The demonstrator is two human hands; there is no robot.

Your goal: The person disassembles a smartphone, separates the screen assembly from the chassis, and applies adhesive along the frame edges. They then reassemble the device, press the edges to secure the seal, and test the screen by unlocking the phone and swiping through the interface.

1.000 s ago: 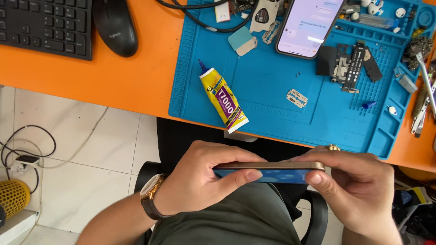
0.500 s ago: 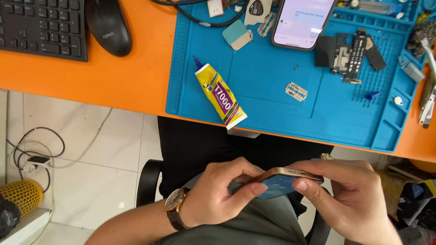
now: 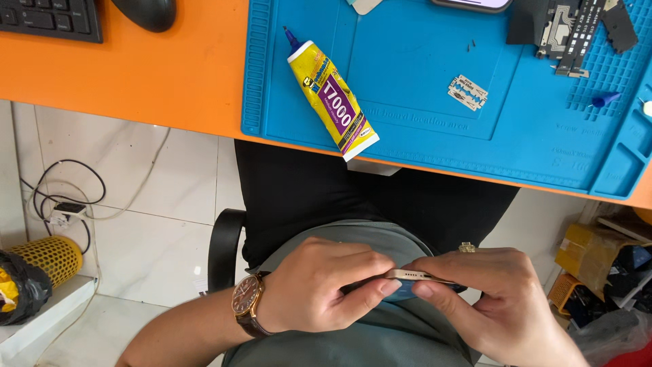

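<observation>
Our left hand (image 3: 319, 285) and right hand (image 3: 499, 299) pinch a gold-edged phone (image 3: 415, 277) edge-on over our lap, at six o'clock from the blue mat (image 3: 407, 88). The glue tube (image 3: 331, 92) lies capped on the counter (image 3: 136, 68), so we judge the pressing unfinished.

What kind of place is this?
Probably a phone repair bench: a blue repair mat on an orange desk, a glue tube, a razor blade, and both hands pinching a phone.
</observation>
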